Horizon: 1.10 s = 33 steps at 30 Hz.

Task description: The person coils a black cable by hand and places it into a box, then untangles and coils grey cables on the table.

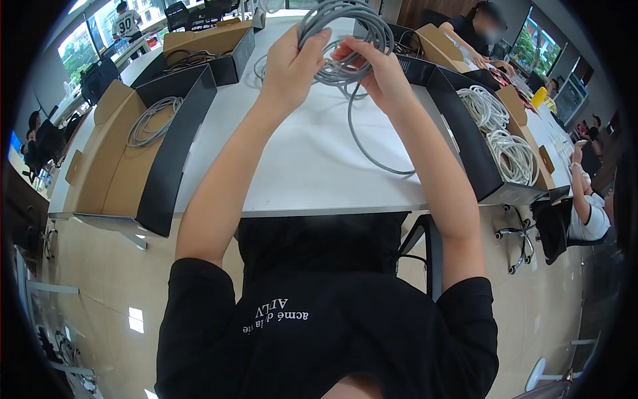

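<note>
Left hand (290, 70) and right hand (380, 70) hold a grey cable coil (349, 12) over the far part of the bench (306, 166).
At left, a near open box (174, 163) has a thin grey cable (141, 130) lying toward its far end; beyond it, a far-left box (244, 54) contains dark cables (189, 61). In the middle, the left hand is closed around the left side of the coil, thumb across the strands; the right hand has its thumb and fingers pinched on the lower right strands. A loose tail (362, 147) drops from the coil and curves right toward the right forearm. At right, an open box (462, 133) holds two pale cable bundles (512, 156), one nearer than the other. Farther right, a seated person (588, 213) is beside another bench.
</note>
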### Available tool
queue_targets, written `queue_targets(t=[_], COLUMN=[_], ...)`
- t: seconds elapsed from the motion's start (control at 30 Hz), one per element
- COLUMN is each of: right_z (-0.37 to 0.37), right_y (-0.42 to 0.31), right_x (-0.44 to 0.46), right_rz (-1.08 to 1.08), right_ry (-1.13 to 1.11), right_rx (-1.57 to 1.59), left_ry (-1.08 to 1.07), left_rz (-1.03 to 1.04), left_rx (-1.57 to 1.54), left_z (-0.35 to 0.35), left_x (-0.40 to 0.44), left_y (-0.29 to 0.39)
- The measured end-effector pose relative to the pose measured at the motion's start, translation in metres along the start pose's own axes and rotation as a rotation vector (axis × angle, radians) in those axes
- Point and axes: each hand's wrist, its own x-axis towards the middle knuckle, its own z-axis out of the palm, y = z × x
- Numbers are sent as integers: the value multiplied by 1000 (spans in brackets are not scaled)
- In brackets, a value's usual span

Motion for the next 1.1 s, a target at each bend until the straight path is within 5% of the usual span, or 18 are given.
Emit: queue_targets(t=[0.2, 0.37, 0.47, 0.53, 0.87, 1.1], right_z=[6, 5, 3, 0, 8, 11], right_y=[-12, -11, -12, -15, -2, 14], right_x=[-5, -5, -1, 0, -3, 0], right_rz=[-175, -64, -53, -76, -69, -77], right_ry=[24, 8, 42, 20, 12, 1], right_rx=[-100, 97, 355, 484, 497, 277], left_ry=[-16, -20, -22, -143, -135, 68], left_rz=[-42, -53, -2, -180, -338, 11], left_rx=[148, 291, 123, 22, -93, 30], left_z=[-11, -9, -5, -4, 2, 1], left_x=[4, 3, 5, 1, -3, 1], left_y=[4, 4, -10, -12, -17, -26])
